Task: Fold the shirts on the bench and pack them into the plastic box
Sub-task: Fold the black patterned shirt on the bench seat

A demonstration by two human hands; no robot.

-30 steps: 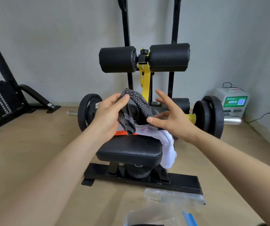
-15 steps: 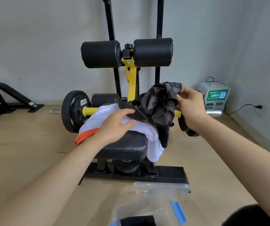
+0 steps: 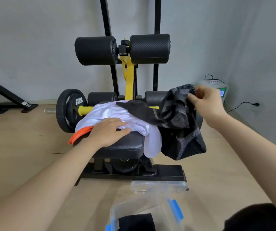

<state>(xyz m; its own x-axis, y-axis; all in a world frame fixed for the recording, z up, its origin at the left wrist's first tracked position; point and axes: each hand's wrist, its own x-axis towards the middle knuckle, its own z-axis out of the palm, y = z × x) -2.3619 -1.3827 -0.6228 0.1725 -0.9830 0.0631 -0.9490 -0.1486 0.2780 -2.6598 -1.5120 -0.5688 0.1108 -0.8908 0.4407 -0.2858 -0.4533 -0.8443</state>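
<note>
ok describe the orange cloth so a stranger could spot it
Find the black bench with the yellow post. A white shirt lies on its seat, under the left hand. The orange cloth pokes out from under that shirt at the seat's left edge, the only orange one; the black shirt hangs at the right.

Left grip [image 3: 108, 131] flat, palm down; right grip [image 3: 207, 100] raised, fingertips pinched together.

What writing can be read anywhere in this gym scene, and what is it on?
"HAMMER STRENGTH": white letters on the black weight plate.
White machine at right: red marks and green screen, too blurred to read.
Sticker on the black frame foot: too small to read.
</note>
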